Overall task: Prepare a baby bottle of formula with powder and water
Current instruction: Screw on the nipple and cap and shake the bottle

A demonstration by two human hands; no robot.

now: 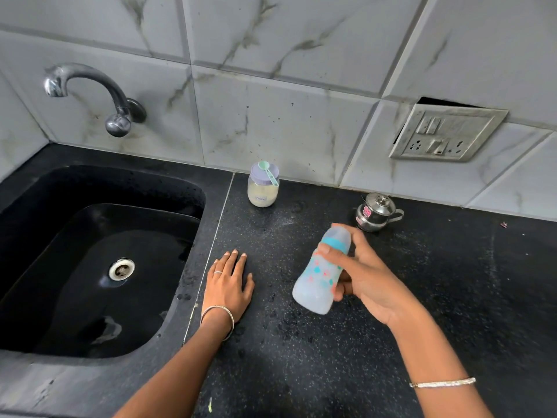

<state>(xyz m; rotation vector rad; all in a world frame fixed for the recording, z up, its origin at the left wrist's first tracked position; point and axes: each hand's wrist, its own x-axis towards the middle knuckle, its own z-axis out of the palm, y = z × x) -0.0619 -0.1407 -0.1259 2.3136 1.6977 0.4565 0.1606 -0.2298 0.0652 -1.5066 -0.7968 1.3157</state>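
My right hand (366, 279) grips a baby bottle (319, 282) above the black counter, tilted with its teal collar and cap pointing away from me. The bottle is pale and translucent with coloured prints, and it looks blurred. My left hand (229, 285) lies flat on the counter (301, 357) with straight fingers, just right of the sink edge. A small jar of pale powder (262, 190) with a lilac lid stands by the wall, and a mint-green scoop (268, 171) lies on that lid. A small steel lidded pot (376, 212) stands behind the bottle.
A black sink (99, 267) with a steel drain fills the left side, under a chrome wall tap (99, 95). A switch and socket plate (446, 132) hangs loose on the tiled wall at the right. Water drops dot the counter.
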